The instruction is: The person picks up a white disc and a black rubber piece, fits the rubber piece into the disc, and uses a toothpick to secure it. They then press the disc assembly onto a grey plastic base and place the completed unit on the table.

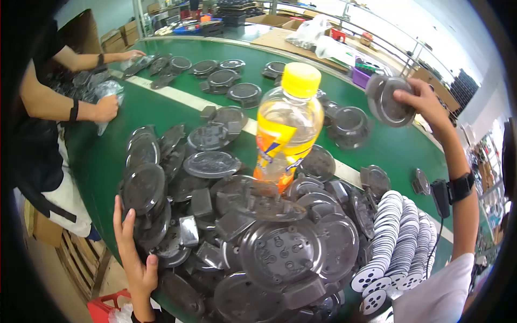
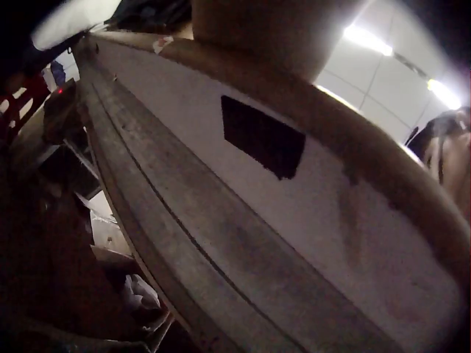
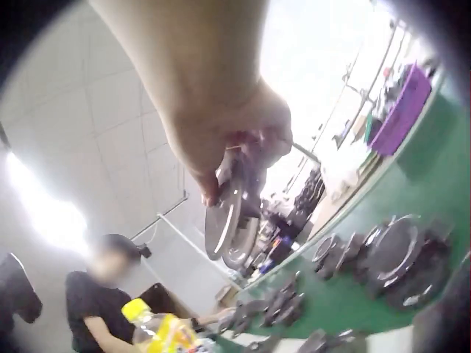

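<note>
My right hand (image 1: 429, 103) is raised at the right of the head view and grips a dark, translucent round plastic housing (image 1: 389, 102) by its edge, thumb across its face. The right wrist view shows the same round housing (image 3: 223, 219) hanging below the hand (image 3: 246, 136). At the lower left, my left hand (image 1: 135, 264) has its fingers stretched along the side of a large heap of similar round housings (image 1: 283, 253). Fingertips lie right at the housings (image 1: 144, 188) on the heap's left edge. The left wrist view shows the table's side (image 2: 184, 198), not the hand.
A yellow-capped bottle (image 1: 288, 124) stands amid the heap. Stacks of white perforated discs (image 1: 390, 231) lie at the right. Scattered housings (image 1: 245, 92) lie across the green table (image 1: 177, 110). Opposite left, another person (image 1: 40, 102) handles a clear bag (image 1: 110, 91). A purple bin (image 1: 360, 77) stands at the back.
</note>
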The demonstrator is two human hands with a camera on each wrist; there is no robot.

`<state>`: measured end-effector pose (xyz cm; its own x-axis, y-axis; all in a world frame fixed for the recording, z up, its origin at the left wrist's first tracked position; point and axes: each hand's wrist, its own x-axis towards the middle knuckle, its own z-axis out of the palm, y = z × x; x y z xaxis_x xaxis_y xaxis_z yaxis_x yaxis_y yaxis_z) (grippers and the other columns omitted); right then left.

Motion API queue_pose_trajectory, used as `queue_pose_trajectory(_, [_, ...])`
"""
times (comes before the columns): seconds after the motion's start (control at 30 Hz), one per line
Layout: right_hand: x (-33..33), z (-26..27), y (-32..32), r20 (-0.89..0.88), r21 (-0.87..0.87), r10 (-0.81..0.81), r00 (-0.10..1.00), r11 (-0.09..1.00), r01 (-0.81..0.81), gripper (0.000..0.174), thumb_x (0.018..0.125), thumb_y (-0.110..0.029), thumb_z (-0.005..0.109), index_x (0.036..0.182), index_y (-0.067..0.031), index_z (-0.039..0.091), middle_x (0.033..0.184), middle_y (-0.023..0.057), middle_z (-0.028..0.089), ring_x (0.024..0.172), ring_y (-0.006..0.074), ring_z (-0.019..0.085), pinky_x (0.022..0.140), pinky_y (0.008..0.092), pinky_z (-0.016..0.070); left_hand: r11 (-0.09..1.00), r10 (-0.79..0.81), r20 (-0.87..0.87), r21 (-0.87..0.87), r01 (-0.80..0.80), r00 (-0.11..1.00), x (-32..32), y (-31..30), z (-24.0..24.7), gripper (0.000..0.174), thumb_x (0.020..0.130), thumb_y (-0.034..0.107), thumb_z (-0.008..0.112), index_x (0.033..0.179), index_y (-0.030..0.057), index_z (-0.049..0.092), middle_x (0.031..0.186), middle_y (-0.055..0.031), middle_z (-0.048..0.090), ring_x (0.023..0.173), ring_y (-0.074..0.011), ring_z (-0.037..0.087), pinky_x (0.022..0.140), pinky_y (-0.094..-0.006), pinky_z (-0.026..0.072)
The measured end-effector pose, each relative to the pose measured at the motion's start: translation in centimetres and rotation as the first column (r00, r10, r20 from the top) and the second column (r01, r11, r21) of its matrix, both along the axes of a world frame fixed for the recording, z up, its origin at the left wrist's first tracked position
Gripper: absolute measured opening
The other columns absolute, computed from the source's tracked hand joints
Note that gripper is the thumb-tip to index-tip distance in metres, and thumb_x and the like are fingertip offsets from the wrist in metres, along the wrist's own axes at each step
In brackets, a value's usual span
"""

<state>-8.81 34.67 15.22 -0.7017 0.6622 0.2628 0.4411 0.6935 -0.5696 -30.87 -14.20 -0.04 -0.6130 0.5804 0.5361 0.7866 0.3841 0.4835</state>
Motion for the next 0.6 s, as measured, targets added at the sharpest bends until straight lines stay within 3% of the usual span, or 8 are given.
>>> queue_pose_trajectory(0.17, [-7.7,1.2,-5.4,-0.173,-0.306,0.129,0.977,0.935,-0.177,0.053,0.080,-0.042,0.064,0.109,0.0016,0.057,0.094,0.0069,0.061,0.085,0.0126,0.058,0.078,0.0230,0.0442,0.999,-0.028,0.014,0.041,0.027,1.000,-0.2,-0.1,0.1,0.073,0.084,0.057,0.041,0.134,0.0047,0.037,0.143,-0.0254,0.024,0.130,-0.0395,0.027,0.105,-0.0458,0.0203])
queue_pose_trajectory(0.23, [-11.8,-0.3,-6.2,-0.036,-0.403,0.131,0.991,0.905,-0.135,0.051,0.082,-0.040,0.063,0.111,0.0015,0.055,0.102,0.0086,0.060,0.088,0.0145,0.057,0.081,0.0258,0.0448,0.999,-0.042,0.029,0.035,0.041,0.999,-0.3,-0.2,0.1,0.072,0.084,0.056,0.042,0.134,0.0045,0.038,0.143,-0.0261,0.024,0.130,-0.0399,0.027,0.105,-0.0457,0.0207])
queue_pose_trajectory(0.3, [-16.3,-4.6,-3.6,-0.056,-0.451,0.387,0.920,0.813,-0.369,0.046,0.079,-0.044,0.064,0.105,-0.0058,0.062,0.091,0.0045,0.065,0.074,0.0108,0.061,0.064,0.0265,0.0503,0.998,-0.031,0.020,0.051,0.030,0.999,-0.3,-0.3,0.1,0.073,0.083,0.057,0.042,0.133,0.0041,0.039,0.142,-0.0264,0.024,0.130,-0.0405,0.028,0.105,-0.0458,0.0211])
queue_pose_trajectory(0.37, [-18.0,-5.4,-7.3,-0.040,-0.572,0.385,0.922,0.748,-0.337,0.038,0.082,-0.036,0.063,0.106,-0.0061,0.061,0.096,0.0061,0.065,0.080,0.0124,0.062,0.071,0.0277,0.0514,0.999,-0.022,0.023,0.024,0.021,0.999,-0.3,-0.4,0.2,0.073,0.082,0.057,0.042,0.132,0.0036,0.040,0.142,-0.0269,0.024,0.130,-0.0409,0.028,0.105,-0.0460,0.0215])
queue_pose_trajectory(0.43, [-20.5,-9.7,-4.8,-0.111,-0.758,0.646,0.755,0.437,-0.484,0.043,0.079,-0.035,0.068,0.110,-0.0049,0.062,0.106,0.0060,0.061,0.099,0.0119,0.054,0.088,0.0302,0.0426,1.000,-0.006,0.022,0.027,0.005,1.000,-0.3,-0.6,0.3,0.073,0.082,0.057,0.042,0.132,0.0035,0.041,0.142,-0.0272,0.025,0.129,-0.0411,0.028,0.105,-0.0460,0.0218])
queue_pose_trajectory(0.47, [-20.6,-9.7,-5.1,-0.106,-0.728,0.683,0.722,0.442,-0.524,0.045,0.080,-0.036,0.067,0.111,-0.0042,0.061,0.107,0.0060,0.061,0.099,0.0137,0.055,0.088,0.0300,0.0430,1.000,-0.011,0.030,0.023,0.011,0.999,-0.3,-0.6,0.3,0.073,0.082,0.057,0.043,0.131,0.0034,0.042,0.141,-0.0275,0.025,0.129,-0.0413,0.029,0.104,-0.0460,0.0220])
queue_pose_trajectory(0.5, [-17.9,-7.2,-10.9,0.294,-0.362,0.568,0.769,0.810,-0.461,0.046,0.079,-0.037,0.068,0.110,-0.0034,0.061,0.107,0.0068,0.062,0.099,0.0151,0.056,0.088,0.0297,0.0434,1.000,-0.017,0.037,0.020,0.016,0.999,-0.3,-0.5,0.3,0.073,0.081,0.057,0.043,0.131,0.0034,0.042,0.141,-0.0278,0.026,0.129,-0.0414,0.029,0.104,-0.0460,0.0222])
queue_pose_trajectory(0.6, [-19.3,-11.5,-6.9,0.096,-0.312,0.779,0.620,0.615,-0.724,0.052,0.078,-0.035,0.070,0.116,-0.0030,0.057,0.106,0.0083,0.062,0.101,0.0166,0.056,0.089,0.0305,0.0436,0.999,-0.034,0.040,0.040,0.033,0.999,-0.5,-0.4,0.2,0.073,0.081,0.057,0.043,0.130,0.0024,0.042,0.140,-0.0279,0.027,0.128,-0.0412,0.030,0.104,-0.0461,0.0229])
